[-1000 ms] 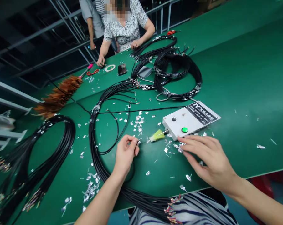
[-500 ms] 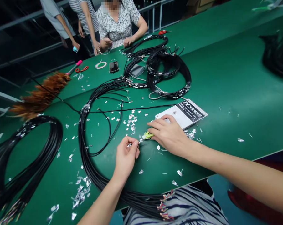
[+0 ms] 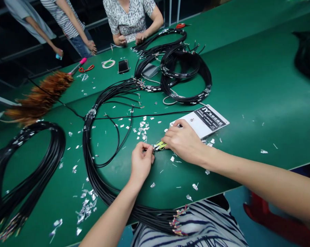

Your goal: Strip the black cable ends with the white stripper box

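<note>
My left hand is closed in a pinch on the stripped end of a thin black cable, held against the yellow-green tip that sticks out of a white box machine. My right hand rests over that tip and the box's near-left corner, fingers curled around the tip. A thick bundle of black cables loops from the table's middle down to the front edge, its coloured wire ends hanging near my lap.
Silver foil scraps litter the green table. More cable coils lie at the left and at the back. A feather duster, red scissors, a phone and a tape roll lie farther back. A person works across the table; two others stand behind.
My right hand moved left from flat on the table beside the box to over the yellow-green tip. My left hand brought the cable end up to that tip.
</note>
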`<action>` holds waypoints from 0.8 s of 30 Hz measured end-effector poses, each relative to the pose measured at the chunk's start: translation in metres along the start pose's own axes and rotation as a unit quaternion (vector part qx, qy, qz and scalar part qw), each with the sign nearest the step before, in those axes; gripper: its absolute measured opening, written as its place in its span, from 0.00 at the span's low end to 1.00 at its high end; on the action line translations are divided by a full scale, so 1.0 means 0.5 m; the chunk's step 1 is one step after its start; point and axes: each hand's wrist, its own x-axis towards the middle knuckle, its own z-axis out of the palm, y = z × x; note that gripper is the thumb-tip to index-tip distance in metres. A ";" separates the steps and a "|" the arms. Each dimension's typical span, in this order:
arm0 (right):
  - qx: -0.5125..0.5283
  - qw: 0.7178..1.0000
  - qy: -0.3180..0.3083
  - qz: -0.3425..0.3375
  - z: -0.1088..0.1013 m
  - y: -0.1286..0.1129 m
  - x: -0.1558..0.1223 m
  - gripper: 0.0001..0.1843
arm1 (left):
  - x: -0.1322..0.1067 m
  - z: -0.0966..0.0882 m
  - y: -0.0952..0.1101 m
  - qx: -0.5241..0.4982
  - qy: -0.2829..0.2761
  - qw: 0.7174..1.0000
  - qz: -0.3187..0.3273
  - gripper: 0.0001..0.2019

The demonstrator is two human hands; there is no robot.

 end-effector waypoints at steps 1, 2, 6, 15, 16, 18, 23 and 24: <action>0.001 1.000 -0.002 0.002 -0.001 -0.001 -0.001 0.11 | 0.001 0.001 0.000 0.001 -0.001 1.000 -0.001 0.13; 0.002 1.000 -0.004 0.003 -0.002 -0.001 -0.001 0.11 | 0.001 0.002 0.000 0.002 -0.001 1.000 -0.002 0.13; 0.007 1.000 -0.004 0.007 -0.004 -0.003 -0.003 0.09 | 0.000 0.003 0.002 0.005 -0.004 1.000 -0.007 0.13; 0.008 1.000 -0.008 0.014 -0.003 -0.005 -0.007 0.08 | 0.001 0.002 0.006 0.003 -0.007 1.000 -0.019 0.13; 0.006 1.000 -0.007 0.015 -0.003 -0.008 -0.006 0.08 | 0.001 0.002 0.006 0.004 -0.007 1.000 -0.019 0.12; 0.005 1.000 -0.006 0.017 -0.003 -0.012 -0.004 0.07 | 0.000 0.002 0.006 0.006 -0.005 1.000 -0.020 0.12; 0.043 0.997 0.060 0.021 -0.017 0.000 -0.024 0.04 | 0.002 0.001 0.004 0.013 -0.005 1.000 -0.014 0.13; 0.060 0.993 0.095 0.031 -0.022 0.007 -0.039 0.07 | 0.002 0.000 0.004 0.012 -0.006 1.000 -0.012 0.13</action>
